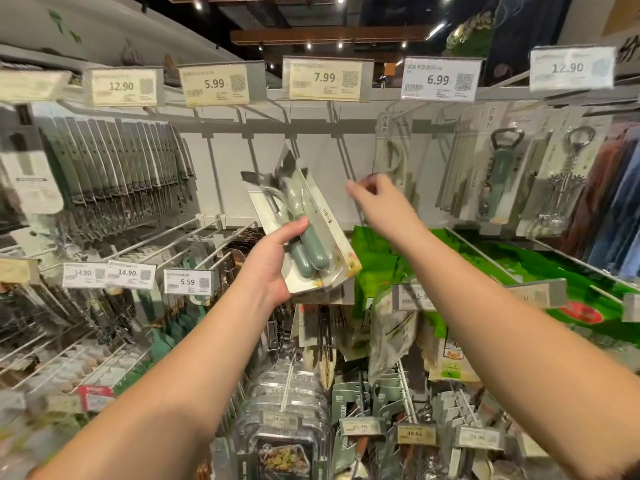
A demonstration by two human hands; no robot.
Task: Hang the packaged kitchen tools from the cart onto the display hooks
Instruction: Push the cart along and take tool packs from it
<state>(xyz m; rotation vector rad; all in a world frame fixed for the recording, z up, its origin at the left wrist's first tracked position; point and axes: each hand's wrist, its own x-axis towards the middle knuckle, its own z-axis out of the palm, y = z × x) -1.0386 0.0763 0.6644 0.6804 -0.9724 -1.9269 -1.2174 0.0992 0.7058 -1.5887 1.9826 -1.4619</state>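
**Step in hand: bringing packaged peelers to an empty top-row hook**

I read this moment as the approach to hanging, not the hanging itself.

1. Left hand grips a small stack of packaged tools, green-handled peelers on white cards. The thumb lies across the front and the fingers wrap behind the lower half. The stack is tilted, its top edge leaning left and up toward the back panel, below the 7.99 price tag.

2. Right hand is raised beside the bare hook that runs down from the top rail. Its fingers are bent near the hook end. Motion blur hides the tips, so I cannot tell whether they pinch the wire or hold nothing.

3. No package is on that hook. The hang holes at the card tops are not visible to me.

4. Next move, in my judgement: steady the hook end, level the stack so the hang holes face the tip, then slide the cards on. A tilted card would likely miss the tip or snag.

The neighbouring bottle openers hang to the right, well apart from the stack.
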